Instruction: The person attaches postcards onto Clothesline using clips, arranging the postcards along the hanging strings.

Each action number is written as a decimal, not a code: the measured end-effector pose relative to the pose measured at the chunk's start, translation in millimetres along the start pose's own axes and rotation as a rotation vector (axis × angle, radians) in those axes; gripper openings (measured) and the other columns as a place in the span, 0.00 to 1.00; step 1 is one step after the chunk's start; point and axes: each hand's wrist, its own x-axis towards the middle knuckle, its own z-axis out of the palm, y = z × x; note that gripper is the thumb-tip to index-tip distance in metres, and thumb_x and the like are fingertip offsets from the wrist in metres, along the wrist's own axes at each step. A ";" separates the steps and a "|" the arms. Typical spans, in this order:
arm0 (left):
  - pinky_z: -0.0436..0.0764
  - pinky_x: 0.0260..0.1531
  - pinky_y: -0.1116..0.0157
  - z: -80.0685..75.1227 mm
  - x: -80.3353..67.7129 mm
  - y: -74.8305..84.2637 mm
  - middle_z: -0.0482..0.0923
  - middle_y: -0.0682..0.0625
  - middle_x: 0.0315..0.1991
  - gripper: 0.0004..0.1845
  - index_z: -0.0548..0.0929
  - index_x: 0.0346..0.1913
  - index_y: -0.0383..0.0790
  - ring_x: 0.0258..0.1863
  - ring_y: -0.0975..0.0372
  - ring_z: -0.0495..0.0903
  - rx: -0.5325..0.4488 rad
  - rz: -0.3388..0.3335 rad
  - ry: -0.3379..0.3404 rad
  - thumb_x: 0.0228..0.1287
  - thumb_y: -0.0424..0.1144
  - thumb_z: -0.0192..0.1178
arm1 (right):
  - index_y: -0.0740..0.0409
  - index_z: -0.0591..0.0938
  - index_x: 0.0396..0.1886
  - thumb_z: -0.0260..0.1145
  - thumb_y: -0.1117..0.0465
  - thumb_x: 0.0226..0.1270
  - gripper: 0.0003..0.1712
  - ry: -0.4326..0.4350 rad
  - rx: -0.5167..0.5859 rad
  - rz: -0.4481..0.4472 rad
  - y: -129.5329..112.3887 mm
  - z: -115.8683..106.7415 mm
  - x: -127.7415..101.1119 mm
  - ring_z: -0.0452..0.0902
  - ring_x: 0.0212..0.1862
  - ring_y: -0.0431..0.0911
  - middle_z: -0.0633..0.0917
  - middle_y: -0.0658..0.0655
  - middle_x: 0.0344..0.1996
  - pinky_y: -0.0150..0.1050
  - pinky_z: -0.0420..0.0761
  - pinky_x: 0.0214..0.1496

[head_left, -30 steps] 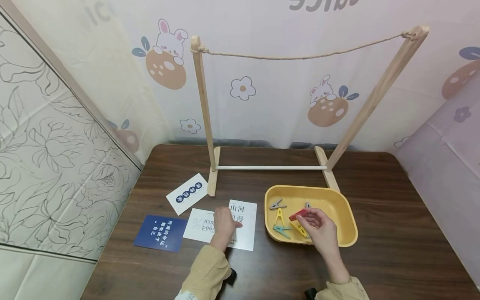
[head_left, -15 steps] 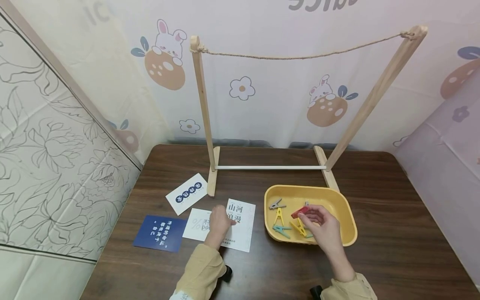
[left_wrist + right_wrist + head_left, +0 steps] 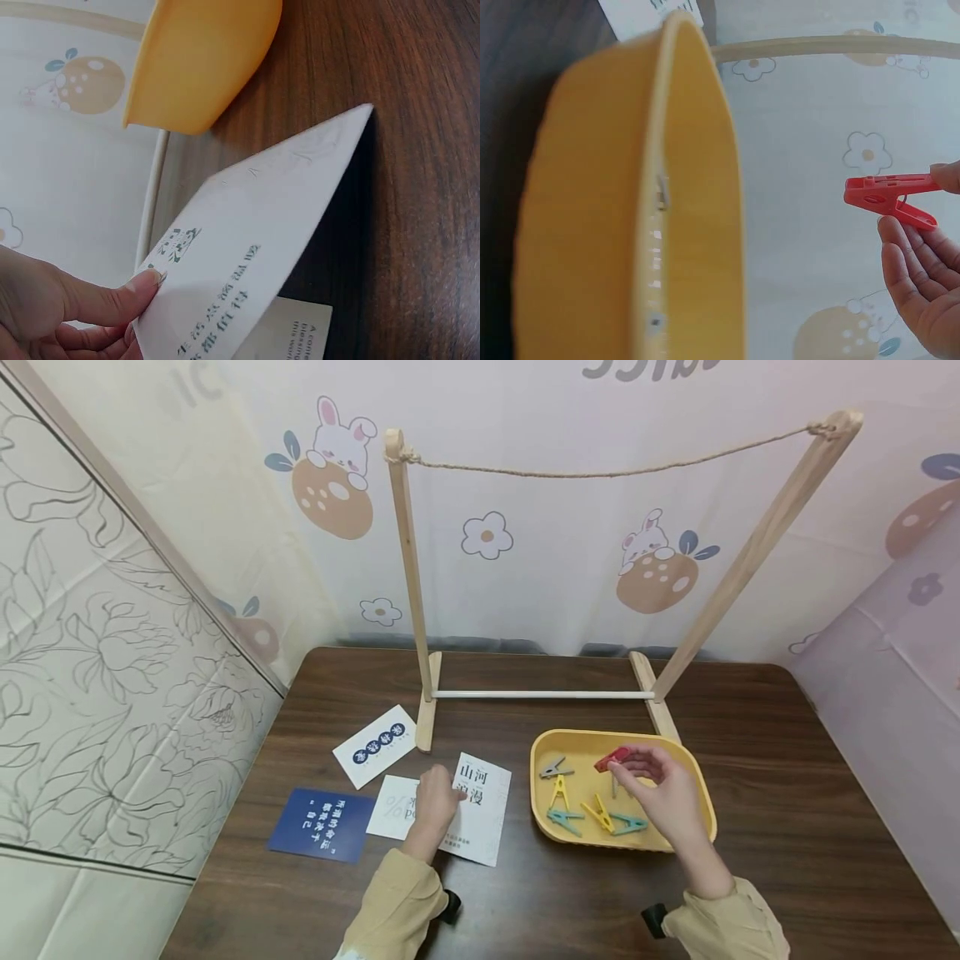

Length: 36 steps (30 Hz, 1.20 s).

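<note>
right hand: your right hand is pinching the red clothespin between thumb and fingertips, the other fingers loosely curled under it. in the right wrist view the red clothespin is sitting clear of the yellow tray, touching nothing but your fingers.
change at the tray: a second ago that hand was low among the pegs inside the yellow tray; now it is riding higher, over the tray's far half, with the pin lifted out. that is reading as the pick being done and the pin being free to carry.
left hand: your left hand is gripping the near-left edge of the white card just left of the tray, thumb on top. the left wrist view is showing the white card tilting up off the counter, a shadow opening beneath it.
change at the card: earlier the card was lying flat under your fingers; now one side is coming up, so the card is looking nearly in hand.
left in the tray: a grey peg, a yellow peg, another yellow one and two teal pegs are lying on the tray floor.
behind the tray: the wooden rack with its rope line is standing bare.
left of the tray: a second white card, a blue card and a slim white card are lying flat on the counter.
</note>
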 end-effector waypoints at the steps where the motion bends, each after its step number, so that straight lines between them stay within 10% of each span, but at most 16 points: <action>1: 0.72 0.20 0.62 -0.9 -0.5 0.7 0.76 0.41 0.19 0.08 0.79 0.20 0.29 0.18 0.56 0.73 -0.006 0.000 0.004 0.37 0.27 0.68 | 0.64 0.77 0.39 0.69 0.65 0.49 0.16 -0.003 -0.020 -0.004 -22.8 -2.2 3.1 0.76 0.31 0.40 0.80 0.59 0.31 0.25 0.74 0.34; 9: 0.72 0.21 0.64 -9.6 -5.9 8.7 0.73 0.46 0.19 0.11 0.77 0.25 0.31 0.20 0.57 0.73 -0.053 -0.007 0.014 0.36 0.25 0.69 | 0.70 0.77 0.37 0.68 0.73 0.47 0.15 -0.039 -0.146 -0.073 -109.5 -8.1 20.8 0.74 0.30 0.32 0.81 0.61 0.30 0.22 0.73 0.35; 36: 0.71 0.17 0.71 -71.1 -21.5 30.8 0.76 0.51 0.16 0.06 0.79 0.20 0.36 0.16 0.67 0.72 -0.186 0.274 0.149 0.42 0.29 0.68 | 0.60 0.78 0.37 0.71 0.68 0.46 0.16 -0.141 -0.262 -0.319 -148.6 -10.6 66.6 0.76 0.29 0.35 0.83 0.50 0.29 0.22 0.72 0.32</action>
